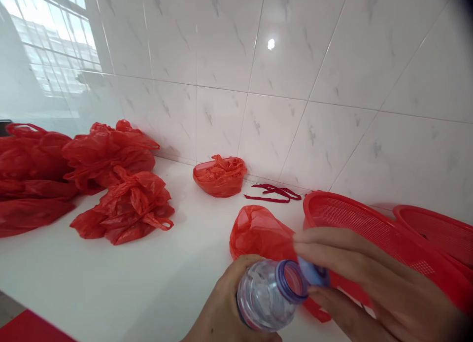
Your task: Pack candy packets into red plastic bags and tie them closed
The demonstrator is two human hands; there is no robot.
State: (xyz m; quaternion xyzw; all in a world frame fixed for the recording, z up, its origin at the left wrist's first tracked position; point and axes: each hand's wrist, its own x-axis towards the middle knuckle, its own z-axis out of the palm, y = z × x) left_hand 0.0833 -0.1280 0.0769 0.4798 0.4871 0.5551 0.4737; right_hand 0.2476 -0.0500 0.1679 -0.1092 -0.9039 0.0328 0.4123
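My left hand (218, 307) wraps around a clear plastic bottle (264, 297) near the bottom of the view, its purple-ringed open mouth tilted toward the right. My right hand (369, 283) pinches a blue cap (314, 273) right beside the bottle's mouth, touching or almost touching its rim. Both hands hover over the white counter (148, 278). Just behind the bottle lies a crumpled red plastic bag (258, 233).
Several red plastic bags (125, 209) lie at the left, with another bundle (220, 174) by the tiled wall. A thin red strip (273, 193) lies near the wall. Two red mesh baskets (354, 219) (436, 228) sit at the right.
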